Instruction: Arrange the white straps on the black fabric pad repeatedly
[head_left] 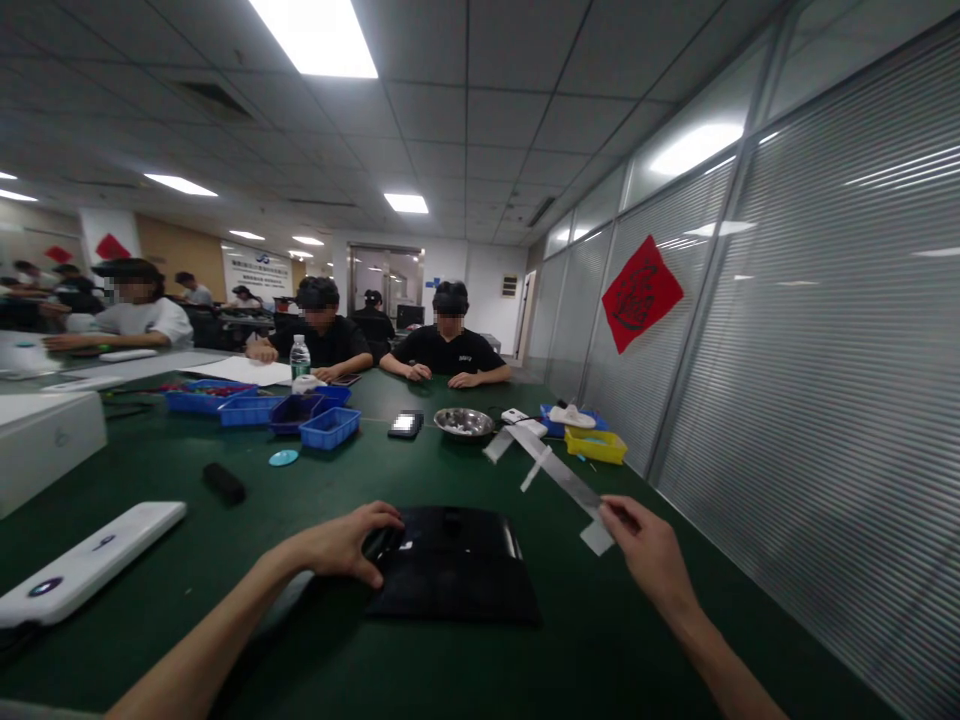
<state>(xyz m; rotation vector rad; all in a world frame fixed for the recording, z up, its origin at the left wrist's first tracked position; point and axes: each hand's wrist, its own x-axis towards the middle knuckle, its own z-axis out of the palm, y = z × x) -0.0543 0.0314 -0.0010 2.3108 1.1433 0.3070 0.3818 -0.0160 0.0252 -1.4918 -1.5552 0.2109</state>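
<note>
A flat, glossy black panel lies on the green table in front of me, with a crease or step across its middle. My left hand grips its left edge, fingers at the upper corner and thumb lower down; part of that edge is hidden. To the right, my right hand pinches the near end of a long translucent strip that looks like tape. The strip slants away to the far left, above the table, and several short pieces hang off it. No part of it touches the black panel.
Blue trays, a water bottle, a metal bowl, a phone and a yellow tray stand farther back. On the left lie a white device and a black object. Co-workers sit across the table.
</note>
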